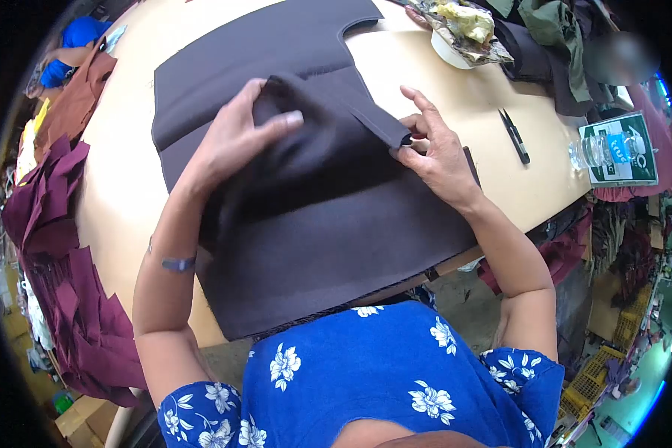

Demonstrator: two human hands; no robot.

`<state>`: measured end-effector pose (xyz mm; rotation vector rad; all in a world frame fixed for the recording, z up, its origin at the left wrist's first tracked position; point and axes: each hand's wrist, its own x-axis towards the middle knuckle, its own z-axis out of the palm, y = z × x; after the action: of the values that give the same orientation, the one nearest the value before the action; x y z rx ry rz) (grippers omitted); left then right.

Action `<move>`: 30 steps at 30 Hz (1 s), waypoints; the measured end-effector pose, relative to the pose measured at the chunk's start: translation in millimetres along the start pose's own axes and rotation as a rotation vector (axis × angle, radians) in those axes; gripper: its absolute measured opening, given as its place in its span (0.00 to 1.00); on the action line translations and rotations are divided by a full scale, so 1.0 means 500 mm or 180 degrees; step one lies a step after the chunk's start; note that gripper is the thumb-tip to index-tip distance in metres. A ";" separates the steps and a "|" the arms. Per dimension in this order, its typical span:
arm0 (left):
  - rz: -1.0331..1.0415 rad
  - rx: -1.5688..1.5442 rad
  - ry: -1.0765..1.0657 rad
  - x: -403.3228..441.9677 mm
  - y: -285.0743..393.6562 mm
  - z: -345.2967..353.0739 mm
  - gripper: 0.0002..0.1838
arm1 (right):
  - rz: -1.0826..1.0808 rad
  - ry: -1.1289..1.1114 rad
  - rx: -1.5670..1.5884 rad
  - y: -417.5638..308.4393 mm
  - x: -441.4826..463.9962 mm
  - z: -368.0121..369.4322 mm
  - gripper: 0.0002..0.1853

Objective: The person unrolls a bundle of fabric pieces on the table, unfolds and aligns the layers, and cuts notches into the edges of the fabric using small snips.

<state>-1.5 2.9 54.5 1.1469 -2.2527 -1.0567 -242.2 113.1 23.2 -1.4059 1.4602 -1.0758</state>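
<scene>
The dark cloth (343, 257) lies across the middle of the table (119, 194), its long axis running from the table's near edge toward its far side and leaning somewhat left at the far end. Its curved notch faces the table's far right, and its broad end reaches the near edge. Over the table's middle, part of the cloth is raised in a loose, blurred fold, a narrow strip of it pointing toward the table's right and nearer side. At that tip the right hand (433, 153) pinches the cloth between thumb and forefinger. The left hand (235, 131), left of the table's middle, touches the raised fold with thumb and forefinger wide apart; its other fingers are hidden. A slim black tool (514, 137) lies on the table's right part, a clear bottle (601, 151) is at its right edge, a white bowl (453, 51) sits toward its far right, and maroon cloth (56, 201) hangs along its left edge.
</scene>
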 end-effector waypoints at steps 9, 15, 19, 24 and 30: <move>-0.0013 0.0805 -0.0386 -0.153 0.023 0.023 0.35 | -0.0764 0.0109 -0.0375 0.038 0.013 0.012 0.29; -0.0255 -0.0188 -0.1157 -0.212 0.081 -0.020 0.32 | -0.1044 -0.0278 -0.0794 -0.011 -0.016 0.012 0.31; -0.0590 -0.0700 -0.1957 -0.253 0.118 -0.041 0.33 | -0.1080 -0.0705 -0.0459 -0.041 -0.065 0.015 0.35; -0.0843 -0.0330 -0.1905 -0.226 0.062 -0.046 0.38 | -0.0508 -0.0325 -0.0269 -0.024 -0.084 0.030 0.37; -0.0739 -0.0596 -0.0515 -0.073 0.035 -0.110 0.31 | -0.0860 0.0186 -0.0339 -0.042 0.004 0.037 0.34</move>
<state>45.8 14.6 102.5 1.3056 -2.1183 -1.4664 -218.5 110.3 37.9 -1.6965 1.4140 -1.2290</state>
